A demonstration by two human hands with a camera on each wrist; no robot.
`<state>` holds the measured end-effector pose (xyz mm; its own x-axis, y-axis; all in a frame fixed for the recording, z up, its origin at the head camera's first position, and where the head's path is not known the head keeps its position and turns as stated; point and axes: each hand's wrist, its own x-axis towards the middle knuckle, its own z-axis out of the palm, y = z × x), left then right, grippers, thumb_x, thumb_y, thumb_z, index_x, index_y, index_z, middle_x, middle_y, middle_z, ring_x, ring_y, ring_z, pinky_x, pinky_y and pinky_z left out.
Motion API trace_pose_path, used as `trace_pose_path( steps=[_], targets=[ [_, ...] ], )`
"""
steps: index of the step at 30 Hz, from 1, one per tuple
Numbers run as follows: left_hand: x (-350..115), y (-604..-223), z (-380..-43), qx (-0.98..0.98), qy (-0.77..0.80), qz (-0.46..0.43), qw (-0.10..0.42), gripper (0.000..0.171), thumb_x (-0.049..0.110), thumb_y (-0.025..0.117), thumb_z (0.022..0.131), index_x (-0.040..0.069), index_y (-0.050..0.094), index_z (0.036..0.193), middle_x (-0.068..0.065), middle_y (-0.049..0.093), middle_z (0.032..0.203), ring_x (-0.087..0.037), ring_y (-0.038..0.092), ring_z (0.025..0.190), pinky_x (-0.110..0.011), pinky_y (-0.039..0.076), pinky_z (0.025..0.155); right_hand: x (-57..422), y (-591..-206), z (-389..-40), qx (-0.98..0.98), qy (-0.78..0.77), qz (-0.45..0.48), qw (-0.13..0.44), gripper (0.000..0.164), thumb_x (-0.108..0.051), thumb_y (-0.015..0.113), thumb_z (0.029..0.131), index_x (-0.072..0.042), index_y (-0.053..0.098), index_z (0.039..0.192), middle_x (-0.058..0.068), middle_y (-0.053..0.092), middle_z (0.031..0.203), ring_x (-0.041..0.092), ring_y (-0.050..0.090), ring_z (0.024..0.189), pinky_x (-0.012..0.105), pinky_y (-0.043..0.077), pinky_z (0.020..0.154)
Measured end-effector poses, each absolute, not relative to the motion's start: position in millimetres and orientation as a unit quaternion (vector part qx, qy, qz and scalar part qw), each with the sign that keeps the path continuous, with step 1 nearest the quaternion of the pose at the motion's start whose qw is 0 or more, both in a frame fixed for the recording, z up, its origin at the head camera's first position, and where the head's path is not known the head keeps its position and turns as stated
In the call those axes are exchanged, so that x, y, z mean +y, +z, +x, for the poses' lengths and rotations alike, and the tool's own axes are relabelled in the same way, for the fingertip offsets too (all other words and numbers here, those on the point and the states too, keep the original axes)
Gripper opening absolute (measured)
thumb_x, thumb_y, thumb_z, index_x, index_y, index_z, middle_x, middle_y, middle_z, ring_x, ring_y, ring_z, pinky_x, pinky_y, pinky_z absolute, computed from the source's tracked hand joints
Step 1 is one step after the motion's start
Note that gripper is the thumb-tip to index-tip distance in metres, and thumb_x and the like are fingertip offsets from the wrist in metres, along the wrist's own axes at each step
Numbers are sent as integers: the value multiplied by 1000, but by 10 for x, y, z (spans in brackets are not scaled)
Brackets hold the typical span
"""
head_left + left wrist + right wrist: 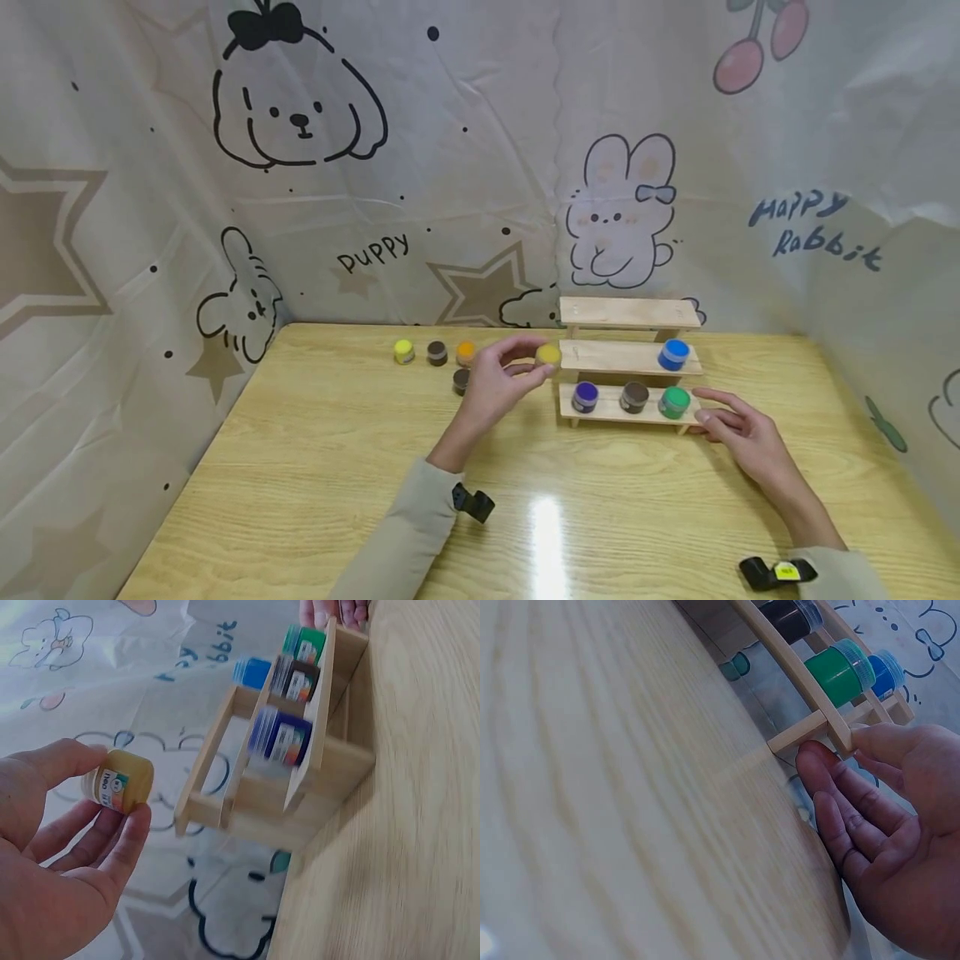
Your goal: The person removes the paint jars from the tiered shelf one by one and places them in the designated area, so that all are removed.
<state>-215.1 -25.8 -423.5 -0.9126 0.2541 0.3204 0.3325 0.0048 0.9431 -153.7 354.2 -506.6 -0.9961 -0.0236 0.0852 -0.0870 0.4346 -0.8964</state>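
1. Head view: Pinches a gold jar [548, 356] between thumb and fingers of the left hand [495, 379], at the left side of a rack [630, 312]. Grips the rack's lower right end with the right hand [752, 437], just beside a green jar [675, 403]. Partly hides a dark jar [460, 382] behind the left hand.
2. Left wrist view: Holds the gold jar apart from the rack in a narrow grip. Looks light, stiff and smooth, perhaps slippery; seems best taken round the sides. Shows a label [112, 788] too small to read in full.
3. Right wrist view: Clasps the end of the lowest shelf [795, 669] between thumb and bent fingers. Cuts off a brown jar [784, 621] at the top edge; leaves out the gold jar.
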Motion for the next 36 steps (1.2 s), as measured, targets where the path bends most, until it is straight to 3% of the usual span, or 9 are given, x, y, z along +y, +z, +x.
trace_pose_path(
  steps=[11, 21, 36],
  targets=[
    [-626, -4279, -2175, -710, -673, -198, 59, 34, -1, 78, 89, -4, 67, 121, -16, 67, 120, -28, 66, 112, -44, 57, 95, 3509, -5055, -1514, -839, 543, 33, 33, 49, -24, 58, 107, 2, 50, 147, -14, 73, 111, 5, 72, 93, 23, 60, 75],
    [-924, -4314, -2128, -732, -655, -167, 81, 34, -1, 79, 88, -3, 68, 120, -17, 67, 119, -30, 67, 107, -42, 58, 92, 3539, -5078, -1530, -835, 548, 38, 30, 48, -22, 59, 106, 2, 49, 147, -13, 73, 111, 8, 73, 93, 24, 60, 74],
    [-1204, -4422, -2168, -740, -658, -112, 87, 36, -4, 79, 87, -6, 65, 121, -21, 65, 121, -32, 64, 109, -44, 54, 99, 3516, -5056, -1515, -844, 534, 41, 36, 48, -23, 57, 107, 1, 49, 147, -4, 75, 110, 7, 73, 92, 23, 59, 75]
  ],
)
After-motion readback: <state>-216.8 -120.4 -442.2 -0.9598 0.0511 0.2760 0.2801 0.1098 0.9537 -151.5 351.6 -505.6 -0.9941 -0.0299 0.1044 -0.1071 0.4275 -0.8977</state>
